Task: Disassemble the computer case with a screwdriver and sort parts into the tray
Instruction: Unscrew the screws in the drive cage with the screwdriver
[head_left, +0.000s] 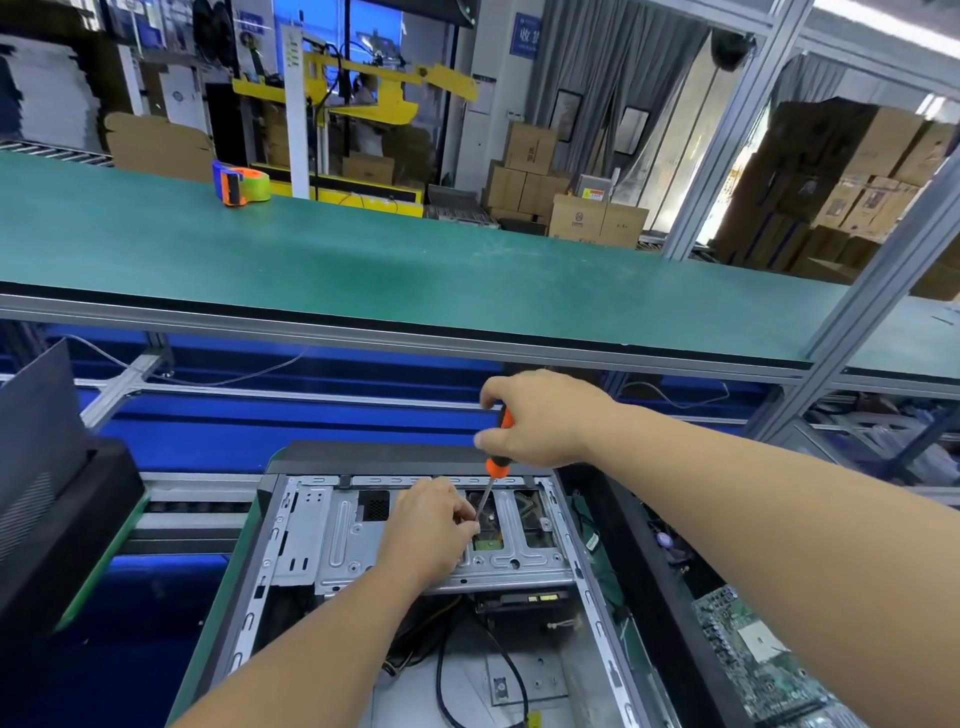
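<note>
Screwdriver (496, 457) stays steadiest if your right hand (540, 418), wrapped round its handle, presses straight down while your left hand (431, 525) pinches the shaft above the drive cage (343, 540).

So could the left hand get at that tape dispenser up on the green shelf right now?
Probably not. The left hand is low in the case, pinching the screwdriver shaft, and the tape dispenser sits far back on the raised green shelf.
</note>
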